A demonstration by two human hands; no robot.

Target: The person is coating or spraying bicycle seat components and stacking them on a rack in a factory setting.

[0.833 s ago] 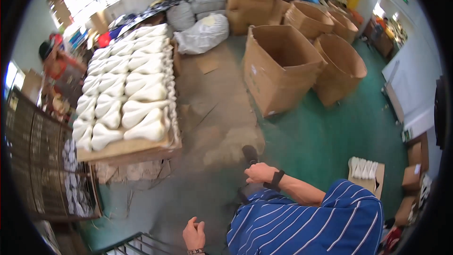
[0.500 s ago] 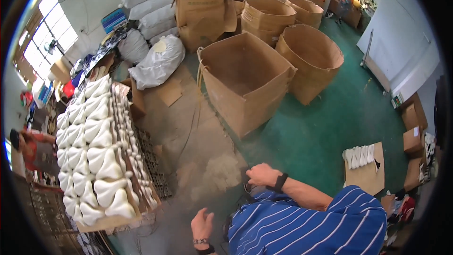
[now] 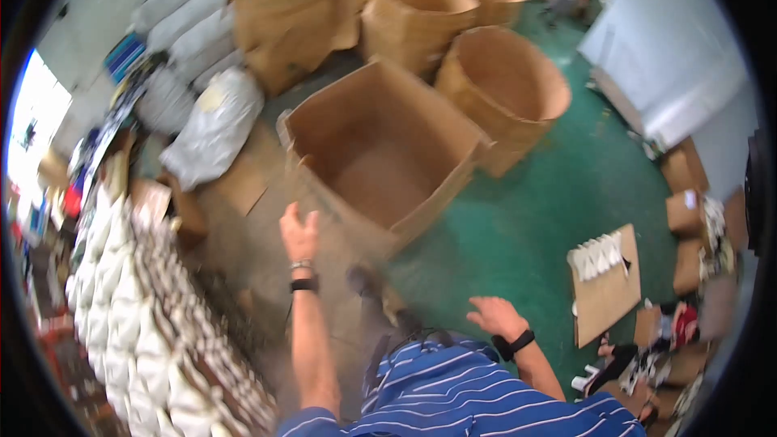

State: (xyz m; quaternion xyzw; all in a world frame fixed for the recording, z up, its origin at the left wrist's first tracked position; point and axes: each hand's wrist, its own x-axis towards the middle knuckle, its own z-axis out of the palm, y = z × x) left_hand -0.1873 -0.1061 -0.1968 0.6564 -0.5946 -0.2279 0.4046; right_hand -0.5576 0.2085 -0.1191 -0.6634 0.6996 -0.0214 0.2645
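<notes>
My left hand (image 3: 299, 235) reaches forward with fingers apart and nothing in it. It is near the close left side of a large, square-sided cardboard box (image 3: 437, 209), apart from it as far as I can tell. The box is open-topped, and I can see down to its bare brown inside. My right hand (image 3: 498, 317) hangs lower, off the box's near right side, fingers stretched out and holding nothing. Behind the box's right side stands a rounded cardboard bin (image 3: 502, 133), also open at the top.
At left stands a tall stack of glossy white moulded pieces (image 3: 150, 372). Several more cardboard bins (image 3: 413, 28) and a white sack (image 3: 218, 125) are farther back. A cardboard sheet (image 3: 607, 295) bearing white pieces is on the green floor at right, near small boxes (image 3: 686, 212).
My left hand has swung forward and up towards the large box, and my right hand has moved right with its fingers opening. The view has shifted closer to the box.
</notes>
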